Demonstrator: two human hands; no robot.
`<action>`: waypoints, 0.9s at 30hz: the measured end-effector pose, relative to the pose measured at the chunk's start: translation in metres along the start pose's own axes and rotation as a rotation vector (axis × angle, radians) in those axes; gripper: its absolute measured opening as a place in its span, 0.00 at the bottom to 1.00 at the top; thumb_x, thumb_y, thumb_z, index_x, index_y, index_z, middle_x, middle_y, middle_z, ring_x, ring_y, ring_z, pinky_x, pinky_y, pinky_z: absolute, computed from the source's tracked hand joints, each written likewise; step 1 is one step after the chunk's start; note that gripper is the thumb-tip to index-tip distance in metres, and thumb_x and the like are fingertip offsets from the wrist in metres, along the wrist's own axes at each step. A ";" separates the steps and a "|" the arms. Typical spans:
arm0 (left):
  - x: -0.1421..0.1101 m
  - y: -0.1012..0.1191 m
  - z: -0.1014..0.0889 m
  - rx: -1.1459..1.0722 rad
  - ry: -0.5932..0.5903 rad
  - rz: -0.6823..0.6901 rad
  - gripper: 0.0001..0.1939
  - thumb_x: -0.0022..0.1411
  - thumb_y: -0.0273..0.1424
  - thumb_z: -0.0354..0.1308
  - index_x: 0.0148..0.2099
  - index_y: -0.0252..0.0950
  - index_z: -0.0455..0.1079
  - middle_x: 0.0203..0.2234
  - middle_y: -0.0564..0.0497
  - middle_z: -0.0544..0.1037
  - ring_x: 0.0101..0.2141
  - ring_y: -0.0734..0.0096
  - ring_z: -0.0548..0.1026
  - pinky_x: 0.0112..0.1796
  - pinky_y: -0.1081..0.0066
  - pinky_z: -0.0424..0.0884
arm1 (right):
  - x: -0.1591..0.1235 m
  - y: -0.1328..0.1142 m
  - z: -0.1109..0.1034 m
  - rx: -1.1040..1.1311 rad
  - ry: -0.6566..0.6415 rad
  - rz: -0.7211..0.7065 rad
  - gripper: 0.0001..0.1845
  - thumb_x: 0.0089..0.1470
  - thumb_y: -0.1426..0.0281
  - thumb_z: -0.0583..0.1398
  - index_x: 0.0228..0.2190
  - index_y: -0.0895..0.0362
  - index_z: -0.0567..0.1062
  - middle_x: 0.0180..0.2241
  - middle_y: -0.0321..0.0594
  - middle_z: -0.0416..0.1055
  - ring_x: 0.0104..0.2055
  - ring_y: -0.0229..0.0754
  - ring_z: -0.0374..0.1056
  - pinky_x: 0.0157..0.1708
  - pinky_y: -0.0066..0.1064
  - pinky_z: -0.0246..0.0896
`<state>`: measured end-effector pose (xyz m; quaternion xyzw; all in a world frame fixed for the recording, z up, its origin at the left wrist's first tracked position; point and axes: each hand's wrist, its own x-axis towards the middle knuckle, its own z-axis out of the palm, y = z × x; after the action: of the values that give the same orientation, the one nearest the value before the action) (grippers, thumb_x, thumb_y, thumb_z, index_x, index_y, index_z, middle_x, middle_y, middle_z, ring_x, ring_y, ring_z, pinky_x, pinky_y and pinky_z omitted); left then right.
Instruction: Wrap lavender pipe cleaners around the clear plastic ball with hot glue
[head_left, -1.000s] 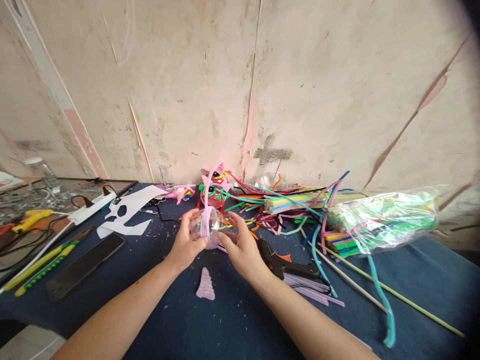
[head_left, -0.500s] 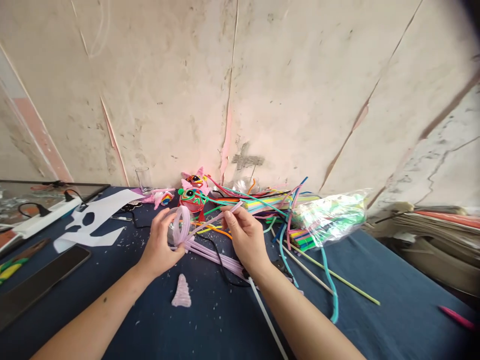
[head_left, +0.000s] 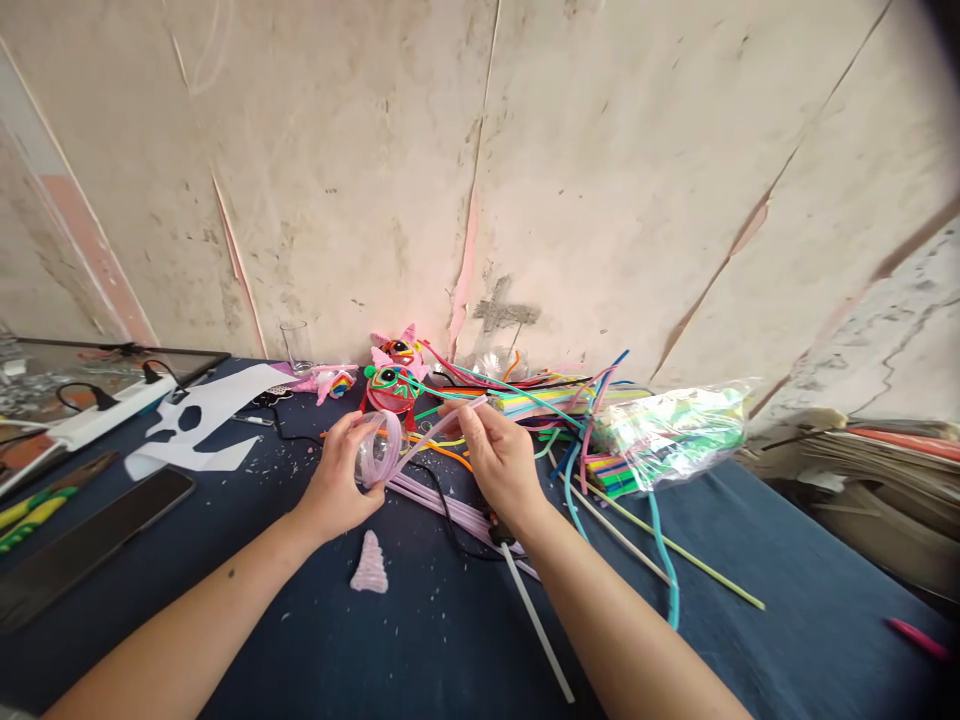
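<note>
In the head camera's view, a person's left hand (head_left: 336, 485) curls around a clear ball (head_left: 365, 462) above a dark blue cloth (head_left: 300, 650); the right hand (head_left: 501, 465) pinches a looped lilac pipe cleaner (head_left: 429, 437) near its tip. The ball appears light, slick and easily dented, best cupped by its sides; the pipe cleaner seems soft, bendable, best gripped near an end.
</note>
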<state>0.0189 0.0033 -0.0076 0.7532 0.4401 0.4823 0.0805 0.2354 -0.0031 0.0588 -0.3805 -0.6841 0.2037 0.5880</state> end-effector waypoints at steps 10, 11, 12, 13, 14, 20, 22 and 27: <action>0.010 0.016 -0.005 -0.834 0.090 -0.651 0.27 0.47 0.33 0.65 0.50 0.40 0.62 0.51 0.46 0.69 0.47 0.61 0.71 0.39 0.67 0.71 | -0.017 0.038 0.039 0.093 -0.276 0.247 0.35 0.45 0.64 0.65 0.55 0.54 0.67 0.56 0.49 0.66 0.56 0.53 0.65 0.40 0.39 0.71; 0.010 0.018 -0.005 -0.869 0.081 -0.672 0.26 0.48 0.35 0.65 0.49 0.40 0.62 0.50 0.46 0.69 0.45 0.62 0.72 0.37 0.68 0.71 | -0.021 0.040 0.045 0.093 -0.295 0.239 0.35 0.44 0.66 0.65 0.55 0.53 0.66 0.56 0.48 0.66 0.57 0.53 0.64 0.40 0.38 0.71; 0.009 0.020 -0.005 -0.901 0.072 -0.688 0.24 0.49 0.36 0.64 0.49 0.40 0.63 0.50 0.46 0.70 0.44 0.62 0.73 0.36 0.68 0.72 | -0.024 0.041 0.050 0.095 -0.301 0.229 0.35 0.44 0.67 0.65 0.55 0.52 0.66 0.57 0.47 0.65 0.57 0.52 0.64 0.40 0.37 0.72; 0.009 0.021 -0.005 -0.926 0.063 -0.698 0.23 0.50 0.37 0.64 0.48 0.40 0.63 0.49 0.46 0.70 0.44 0.62 0.73 0.35 0.68 0.72 | -0.027 0.042 0.053 0.098 -0.299 0.223 0.35 0.44 0.68 0.65 0.55 0.51 0.66 0.57 0.46 0.65 0.57 0.51 0.64 0.39 0.37 0.72; 0.008 0.021 -0.005 -0.941 0.054 -0.704 0.22 0.51 0.38 0.64 0.47 0.39 0.64 0.49 0.46 0.70 0.43 0.62 0.73 0.34 0.68 0.72 | -0.028 0.042 0.055 0.097 -0.292 0.221 0.35 0.43 0.70 0.64 0.55 0.51 0.66 0.57 0.46 0.65 0.57 0.51 0.64 0.40 0.37 0.72; 0.006 0.017 -0.002 -0.868 0.056 -0.735 0.28 0.45 0.33 0.70 0.48 0.39 0.64 0.49 0.45 0.70 0.43 0.65 0.73 0.36 0.69 0.72 | -0.033 0.043 0.056 0.079 -0.300 0.228 0.37 0.42 0.72 0.64 0.56 0.50 0.66 0.57 0.45 0.64 0.57 0.49 0.63 0.42 0.37 0.71; 0.007 0.016 -0.002 -0.867 0.058 -0.758 0.28 0.44 0.33 0.70 0.48 0.39 0.64 0.46 0.46 0.72 0.41 0.66 0.74 0.35 0.69 0.72 | -0.034 0.044 0.056 0.097 -0.316 0.228 0.38 0.43 0.73 0.64 0.57 0.50 0.64 0.58 0.45 0.64 0.57 0.49 0.63 0.43 0.37 0.71; 0.009 0.017 -0.002 -0.921 0.016 -0.837 0.27 0.46 0.38 0.68 0.46 0.39 0.63 0.39 0.49 0.74 0.32 0.68 0.76 0.30 0.68 0.73 | -0.037 0.045 0.057 0.122 -0.321 0.230 0.37 0.43 0.73 0.62 0.56 0.51 0.64 0.58 0.46 0.63 0.57 0.49 0.63 0.43 0.38 0.71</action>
<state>0.0282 -0.0012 0.0087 0.4012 0.4452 0.5558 0.5761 0.1945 0.0067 -0.0108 -0.3826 -0.7073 0.3686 0.4664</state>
